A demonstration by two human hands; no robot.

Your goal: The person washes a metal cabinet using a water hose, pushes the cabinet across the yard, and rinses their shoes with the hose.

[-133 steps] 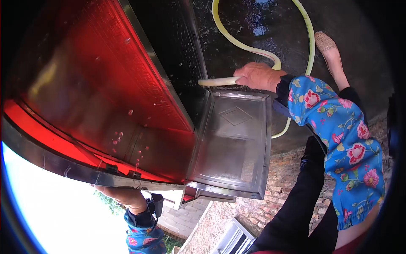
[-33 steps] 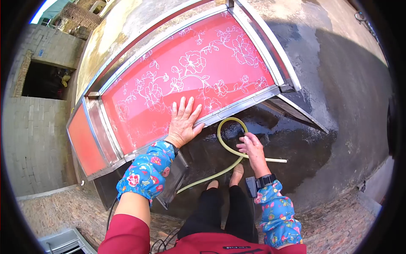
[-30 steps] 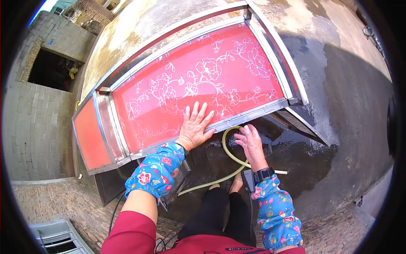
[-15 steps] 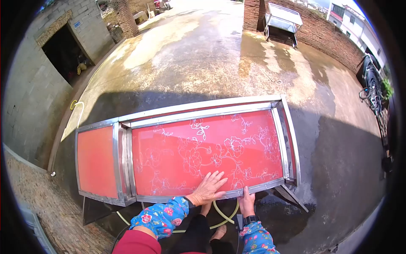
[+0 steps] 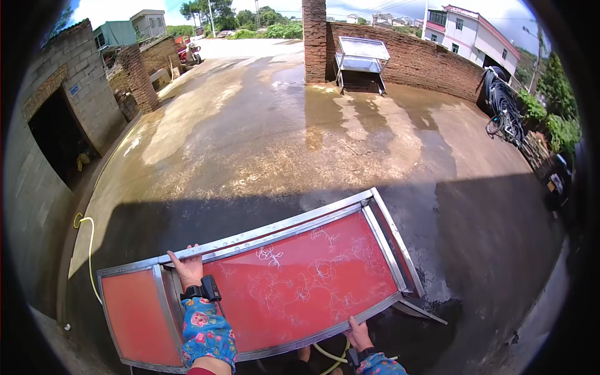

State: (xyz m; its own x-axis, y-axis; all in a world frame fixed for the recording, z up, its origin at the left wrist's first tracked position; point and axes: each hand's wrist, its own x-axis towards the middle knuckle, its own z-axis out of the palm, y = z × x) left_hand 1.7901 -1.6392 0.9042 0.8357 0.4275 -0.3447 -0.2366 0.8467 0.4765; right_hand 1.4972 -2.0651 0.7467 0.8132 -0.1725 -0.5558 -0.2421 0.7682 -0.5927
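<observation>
In front of me is a metal-framed piece of furniture, perhaps a cabinet, with red panels (image 5: 294, 284); white flower outlines mark the larger panel. My left hand (image 5: 189, 270) reaches across and grips the far metal rail (image 5: 250, 239), its fingers over the rail near the smaller plain red panel (image 5: 139, 317). At the near edge, my right hand (image 5: 358, 335) holds the frame, thumb on top and the other fingers hidden underneath. Both wrists wear dark bands below blue flowered sleeves. A metal leg (image 5: 420, 310) sticks out at the lower right.
A yellow hose (image 5: 92, 256) runs along the left and loops under the furniture. Wet concrete (image 5: 250, 150) stretches ahead. Another metal-framed piece (image 5: 362, 59) stands by the brick wall (image 5: 419, 62). Coiled black pipe (image 5: 500, 94) and a bicycle (image 5: 495, 126) are at right.
My left hand has gone from lying flat on the flowered panel to gripping the far rail. My right hand stays on the near edge. The view has tilted up, and the furniture appears more slanted.
</observation>
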